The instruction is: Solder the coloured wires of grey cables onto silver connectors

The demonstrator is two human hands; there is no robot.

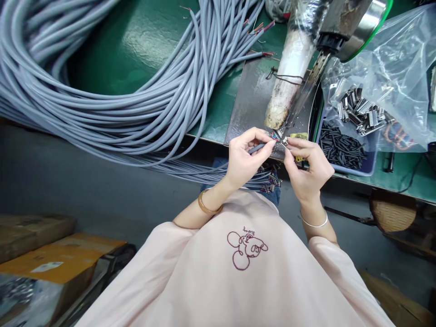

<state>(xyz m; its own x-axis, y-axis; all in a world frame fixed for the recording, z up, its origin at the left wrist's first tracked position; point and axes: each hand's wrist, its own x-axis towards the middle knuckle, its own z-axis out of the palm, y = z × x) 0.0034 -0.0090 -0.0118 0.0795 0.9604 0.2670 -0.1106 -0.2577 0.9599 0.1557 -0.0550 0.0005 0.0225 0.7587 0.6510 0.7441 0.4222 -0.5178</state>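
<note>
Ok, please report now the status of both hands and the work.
Left hand pinching grey cable. Right hand holding metal connector at cable's end. White tube and soldering iron close to connector, could crowd the hands.

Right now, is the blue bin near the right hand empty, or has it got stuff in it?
Not empty: the blue bin holds many small black pieces. A clear bag hides part of it.

Left fingers, right fingers pinched, nearly meeting.
</note>
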